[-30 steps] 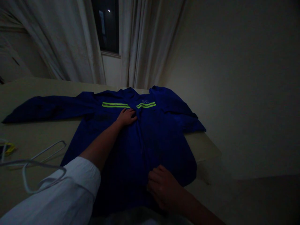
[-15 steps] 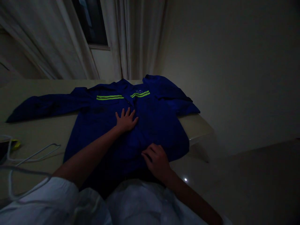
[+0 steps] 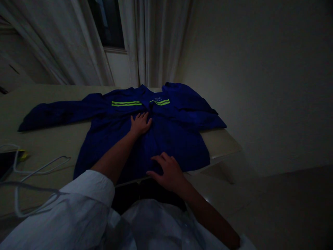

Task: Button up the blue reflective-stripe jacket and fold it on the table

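Note:
A dark blue work jacket [image 3: 179,135] with yellow-green stripes across the chest lies spread on the table. Its left-side sleeve stretches out sideways, while the sleeve on the right is folded over toward the table's corner. My left hand [image 3: 141,124] rests on the middle of the jacket below the stripes, palm down, fingers spread. Over the lower front edge, my right hand [image 3: 168,172] has thumb and fingers apart, with nothing visible between them. Whether its fingertips touch the cloth I cannot tell.
The pale table [image 3: 221,142] ends at a corner on the right, beside the wall. A white cable [image 3: 43,172] loops over its left part, near a dark object with a yellow edge [image 3: 23,155]. Curtains [image 3: 148,45] hang behind. The room is dim.
My left hand has slid up the jacket toward the stripes, and the cloth's lower edge has shifted up. My right hand's thumb and fingers have parted. The view has shifted slightly.

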{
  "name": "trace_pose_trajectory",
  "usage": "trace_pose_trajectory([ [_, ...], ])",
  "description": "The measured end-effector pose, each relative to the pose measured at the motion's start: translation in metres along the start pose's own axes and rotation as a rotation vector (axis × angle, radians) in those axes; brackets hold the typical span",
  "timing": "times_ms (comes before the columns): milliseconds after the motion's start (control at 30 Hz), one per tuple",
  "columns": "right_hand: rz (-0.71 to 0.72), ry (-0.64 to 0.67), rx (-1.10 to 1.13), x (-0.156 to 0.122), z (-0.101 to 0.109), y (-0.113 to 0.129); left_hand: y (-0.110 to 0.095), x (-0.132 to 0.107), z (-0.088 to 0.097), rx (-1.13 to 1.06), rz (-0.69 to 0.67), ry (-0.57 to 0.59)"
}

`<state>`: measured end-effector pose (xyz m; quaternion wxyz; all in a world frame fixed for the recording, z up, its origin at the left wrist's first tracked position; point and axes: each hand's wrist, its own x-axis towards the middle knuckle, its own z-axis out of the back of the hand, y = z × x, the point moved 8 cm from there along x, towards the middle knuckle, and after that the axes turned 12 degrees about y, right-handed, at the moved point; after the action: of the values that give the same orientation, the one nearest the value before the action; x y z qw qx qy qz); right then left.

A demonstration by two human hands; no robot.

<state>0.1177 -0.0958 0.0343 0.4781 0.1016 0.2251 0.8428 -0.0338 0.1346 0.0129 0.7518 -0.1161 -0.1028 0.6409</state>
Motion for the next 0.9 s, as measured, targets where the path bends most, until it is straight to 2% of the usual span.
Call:
trace_pose_trajectory([
  [133,-0.042,-0.030,0.012,-0.006,-0.012,0.004,-0.009,-0.014,0.016,0.054,0.028,-0.089],
  [267,-0.101,-0.142,0.192,-0.017,-0.010,-0.005,-0.024,-0.029,0.028,0.107,0.014,-0.036],
  [333,-0.104,-0.162,0.198,-0.022,-0.006,-0.005,-0.031,-0.047,0.031,0.123,0.008,0.016],
  [400,-0.076,-0.147,0.155,-0.026,-0.003,-0.001,-0.037,-0.079,0.029,0.148,-0.003,0.079],
  [467,-0.070,-0.122,0.067,-0.029,-0.003,0.004,-0.043,-0.121,0.022,0.189,-0.049,0.123],
  [567,-0.128,-0.124,-0.099,-0.029,-0.007,0.009,-0.050,-0.187,0.008,0.232,-0.135,0.110],
  [667,-0.094,-0.120,-0.210,-0.024,-0.018,0.017,-0.047,-0.226,-0.008,0.234,-0.127,0.083],
  [767,-0.056,-0.126,-0.270,-0.023,-0.025,0.016,-0.045,-0.236,-0.017,0.237,-0.123,0.048],
  [900,-0.095,-0.162,-0.249,-0.030,-0.015,0.001,-0.046,-0.232,-0.016,0.231,-0.130,0.032],
])
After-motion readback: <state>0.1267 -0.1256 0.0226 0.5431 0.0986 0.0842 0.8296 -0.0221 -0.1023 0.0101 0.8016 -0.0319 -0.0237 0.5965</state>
